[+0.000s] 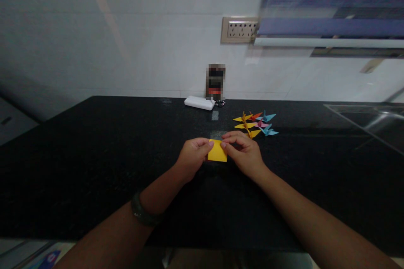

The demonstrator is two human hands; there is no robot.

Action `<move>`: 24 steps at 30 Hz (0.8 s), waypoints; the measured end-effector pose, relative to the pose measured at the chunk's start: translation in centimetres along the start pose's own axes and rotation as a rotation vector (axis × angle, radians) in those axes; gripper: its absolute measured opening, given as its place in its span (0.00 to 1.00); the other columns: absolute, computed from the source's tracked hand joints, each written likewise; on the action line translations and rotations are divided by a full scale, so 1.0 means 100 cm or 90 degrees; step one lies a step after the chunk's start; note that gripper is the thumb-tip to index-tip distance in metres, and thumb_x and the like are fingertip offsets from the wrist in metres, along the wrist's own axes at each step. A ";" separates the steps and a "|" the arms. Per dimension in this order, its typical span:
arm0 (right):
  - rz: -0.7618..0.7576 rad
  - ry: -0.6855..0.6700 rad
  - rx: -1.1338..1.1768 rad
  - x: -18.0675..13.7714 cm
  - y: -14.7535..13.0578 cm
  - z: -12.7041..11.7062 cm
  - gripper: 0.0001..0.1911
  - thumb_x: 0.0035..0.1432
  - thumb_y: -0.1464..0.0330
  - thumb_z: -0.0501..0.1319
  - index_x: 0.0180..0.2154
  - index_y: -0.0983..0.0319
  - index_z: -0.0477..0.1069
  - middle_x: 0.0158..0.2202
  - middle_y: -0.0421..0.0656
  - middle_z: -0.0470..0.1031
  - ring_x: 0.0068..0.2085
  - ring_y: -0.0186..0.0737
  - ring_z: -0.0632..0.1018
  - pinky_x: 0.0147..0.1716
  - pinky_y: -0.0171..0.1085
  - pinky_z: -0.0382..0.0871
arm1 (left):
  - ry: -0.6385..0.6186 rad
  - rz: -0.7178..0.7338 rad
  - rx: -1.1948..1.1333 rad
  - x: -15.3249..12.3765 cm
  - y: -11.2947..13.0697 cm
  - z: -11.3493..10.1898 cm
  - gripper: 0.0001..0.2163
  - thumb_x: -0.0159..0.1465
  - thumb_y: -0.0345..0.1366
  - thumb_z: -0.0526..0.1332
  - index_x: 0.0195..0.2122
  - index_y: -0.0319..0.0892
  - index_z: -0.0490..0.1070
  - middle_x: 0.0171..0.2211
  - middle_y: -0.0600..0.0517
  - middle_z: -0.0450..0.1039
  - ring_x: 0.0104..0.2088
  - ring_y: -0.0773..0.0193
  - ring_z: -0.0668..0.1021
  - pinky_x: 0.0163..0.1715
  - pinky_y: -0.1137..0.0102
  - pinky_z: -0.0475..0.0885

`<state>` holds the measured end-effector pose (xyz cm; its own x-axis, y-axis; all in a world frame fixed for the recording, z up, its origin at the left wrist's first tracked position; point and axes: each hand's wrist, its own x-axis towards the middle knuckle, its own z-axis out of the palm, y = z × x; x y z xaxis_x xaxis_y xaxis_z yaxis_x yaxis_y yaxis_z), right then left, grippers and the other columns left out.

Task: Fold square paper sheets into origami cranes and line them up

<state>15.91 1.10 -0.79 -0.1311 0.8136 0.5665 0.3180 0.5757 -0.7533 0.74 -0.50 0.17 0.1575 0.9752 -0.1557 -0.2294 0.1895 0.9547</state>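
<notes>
A folded piece of yellow paper [217,151] lies on the black countertop [94,155] between both hands. My left hand [191,157] pinches its left edge, fingers curled and thumb on the paper. My right hand [244,153] presses its right edge with the fingertips bent down onto it. Just behind my right hand sits a cluster of several folded paper cranes [255,125] in yellow, orange, pink and blue.
A white oblong box [199,102] and a small dark upright object [216,82] stand at the back against the tiled wall. A wall socket plate [239,30] is above them. A steel sink [372,124] is set into the counter at the right.
</notes>
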 end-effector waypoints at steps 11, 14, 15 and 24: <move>-0.203 -0.071 -0.121 -0.003 -0.005 -0.004 0.12 0.53 0.73 0.57 0.39 0.56 0.73 0.38 0.44 0.69 0.40 0.37 0.71 0.38 0.39 0.68 | -0.089 0.000 -0.093 0.001 -0.003 -0.003 0.09 0.53 0.37 0.61 0.30 0.36 0.72 0.24 0.50 0.74 0.25 0.66 0.76 0.26 0.71 0.70; -0.254 -0.086 -0.158 -0.002 -0.003 -0.007 0.13 0.54 0.72 0.57 0.41 0.55 0.73 0.40 0.45 0.69 0.40 0.37 0.71 0.37 0.38 0.68 | -0.101 -0.003 -0.103 0.002 -0.004 -0.004 0.09 0.53 0.37 0.60 0.31 0.36 0.72 0.25 0.49 0.74 0.26 0.65 0.76 0.27 0.71 0.71; -0.266 -0.093 -0.170 -0.002 -0.002 -0.009 0.13 0.54 0.72 0.57 0.41 0.55 0.73 0.40 0.45 0.68 0.40 0.37 0.70 0.36 0.38 0.68 | -0.099 -0.006 -0.102 0.001 -0.004 -0.004 0.09 0.53 0.37 0.60 0.31 0.36 0.71 0.25 0.49 0.74 0.26 0.65 0.76 0.27 0.71 0.71; -0.285 -0.192 -0.233 0.000 -0.001 -0.018 0.15 0.55 0.69 0.56 0.43 0.50 0.71 0.42 0.44 0.68 0.42 0.40 0.70 0.38 0.40 0.67 | -0.055 -0.034 -0.096 -0.001 0.003 -0.002 0.07 0.51 0.34 0.61 0.29 0.35 0.71 0.22 0.50 0.73 0.23 0.67 0.75 0.25 0.72 0.69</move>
<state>17.61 0.91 -0.14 -0.5664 0.5190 0.6402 0.4641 0.8428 -0.2727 0.48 -0.54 0.41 0.2536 0.9511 -0.1760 -0.3593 0.2616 0.8958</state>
